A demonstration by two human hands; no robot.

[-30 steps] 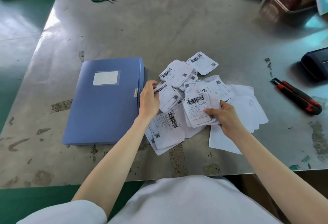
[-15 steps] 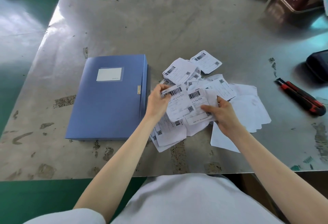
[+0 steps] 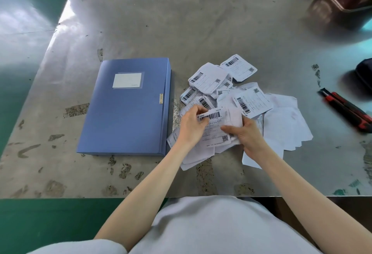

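I see my left hand (image 3: 192,127) and right hand (image 3: 249,136) both pinching one label slip (image 3: 213,131) at centre frame, above the paper pile (image 3: 251,100). It is thin, light, easily creased; I would grip its side edges.

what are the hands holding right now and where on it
The left hand pinches the barcode slip at its upper left corner; the right hand grips its right side.
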